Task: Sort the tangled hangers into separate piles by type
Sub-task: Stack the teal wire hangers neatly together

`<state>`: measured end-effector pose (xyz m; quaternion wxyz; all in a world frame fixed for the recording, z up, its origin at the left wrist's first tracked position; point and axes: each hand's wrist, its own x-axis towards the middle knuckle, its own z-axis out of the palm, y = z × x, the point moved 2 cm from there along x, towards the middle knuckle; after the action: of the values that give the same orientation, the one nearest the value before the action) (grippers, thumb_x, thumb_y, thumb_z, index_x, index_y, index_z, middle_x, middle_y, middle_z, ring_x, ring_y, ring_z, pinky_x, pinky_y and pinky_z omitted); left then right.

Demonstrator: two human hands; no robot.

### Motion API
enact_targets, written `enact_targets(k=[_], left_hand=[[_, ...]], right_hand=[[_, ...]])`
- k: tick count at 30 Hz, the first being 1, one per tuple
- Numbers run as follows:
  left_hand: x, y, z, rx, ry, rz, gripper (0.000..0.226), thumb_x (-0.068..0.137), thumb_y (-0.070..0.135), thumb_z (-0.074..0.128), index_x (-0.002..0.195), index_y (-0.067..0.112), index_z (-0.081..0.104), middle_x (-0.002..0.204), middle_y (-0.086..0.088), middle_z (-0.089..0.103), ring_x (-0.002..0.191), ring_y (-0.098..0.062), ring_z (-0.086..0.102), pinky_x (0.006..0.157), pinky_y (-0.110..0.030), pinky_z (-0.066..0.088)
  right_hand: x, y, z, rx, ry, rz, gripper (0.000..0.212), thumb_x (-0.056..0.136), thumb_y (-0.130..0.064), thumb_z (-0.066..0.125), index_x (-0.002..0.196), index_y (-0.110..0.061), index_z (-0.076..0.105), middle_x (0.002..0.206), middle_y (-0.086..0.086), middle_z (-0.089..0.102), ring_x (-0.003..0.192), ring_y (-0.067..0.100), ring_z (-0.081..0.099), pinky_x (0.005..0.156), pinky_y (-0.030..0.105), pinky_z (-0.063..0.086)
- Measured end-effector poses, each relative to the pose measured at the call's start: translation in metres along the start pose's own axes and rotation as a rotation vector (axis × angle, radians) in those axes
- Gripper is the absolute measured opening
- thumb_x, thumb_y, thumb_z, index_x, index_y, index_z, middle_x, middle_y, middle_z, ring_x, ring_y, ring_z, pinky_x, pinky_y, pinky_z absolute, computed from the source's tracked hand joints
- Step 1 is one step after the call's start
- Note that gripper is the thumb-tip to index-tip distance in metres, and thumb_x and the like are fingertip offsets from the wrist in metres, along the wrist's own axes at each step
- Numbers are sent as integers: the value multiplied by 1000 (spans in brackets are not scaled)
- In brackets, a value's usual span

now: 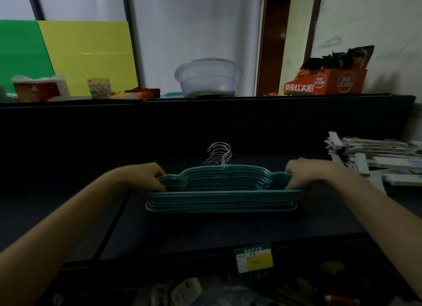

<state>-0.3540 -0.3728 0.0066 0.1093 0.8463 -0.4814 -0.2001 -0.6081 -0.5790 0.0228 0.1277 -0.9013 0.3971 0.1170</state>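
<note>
Evidently the sorting is near its close: the left hand (146, 178) and the right hand (303, 173) are each curled round one end of a neat stack of teal hangers (221, 192). The stack sits at the middle of the dark tabletop (205, 230), its metal hooks (219, 155) bunched toward the far edge. A pile of white clip hangers (374, 160) lies apart at the right edge.

The step in hand looks like squaring up or placing the teal pile. The next move probably calls for settling it flat with hooks aligned, well clear of the white pile (so the two types do not mix).

The white pile is cut off by the frame. The fingertips are hidden behind the stack's ends, and I cannot tell whether the stack rests on the tabletop or is slightly lifted. The clutter below the near edge is too dim to name.
</note>
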Motion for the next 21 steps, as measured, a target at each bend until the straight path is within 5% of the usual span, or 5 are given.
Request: enact_targets(k=[3, 6, 13, 21], left_hand=[[11, 14, 0, 259, 33, -54, 6, 80, 15, 63, 79, 12, 59, 72, 3, 58, 71, -15, 58, 63, -25, 48], [18, 24, 2, 386, 56, -30, 9, 82, 11, 59, 90, 7, 59, 71, 0, 51, 74, -18, 52, 56, -24, 41], [22, 22, 2, 507, 141, 58, 10, 81, 10, 61, 80, 9, 51, 65, 2, 42, 74, -21, 49, 54, -27, 39], [14, 27, 6, 597, 160, 71, 23, 84, 17, 60, 102, 6, 54, 98, -10, 52, 79, -21, 47, 65, -30, 39]], right_hand=[[6, -16, 2, -262, 66, 25, 21, 84, -24, 61, 99, -11, 53, 83, 2, 50, 77, 20, 53, 65, 29, 46], [3, -20, 1, -370, 137, 26, 27, 86, -22, 57, 110, -10, 56, 89, 4, 49, 83, 23, 49, 70, 34, 41], [-7, -26, 8, -509, 259, -13, 11, 87, -22, 55, 93, -12, 55, 82, 3, 48, 79, 23, 47, 69, 34, 39], [-5, -27, 6, -376, 163, -64, 35, 82, -32, 66, 108, -10, 58, 97, 7, 56, 83, 23, 51, 69, 34, 40]])
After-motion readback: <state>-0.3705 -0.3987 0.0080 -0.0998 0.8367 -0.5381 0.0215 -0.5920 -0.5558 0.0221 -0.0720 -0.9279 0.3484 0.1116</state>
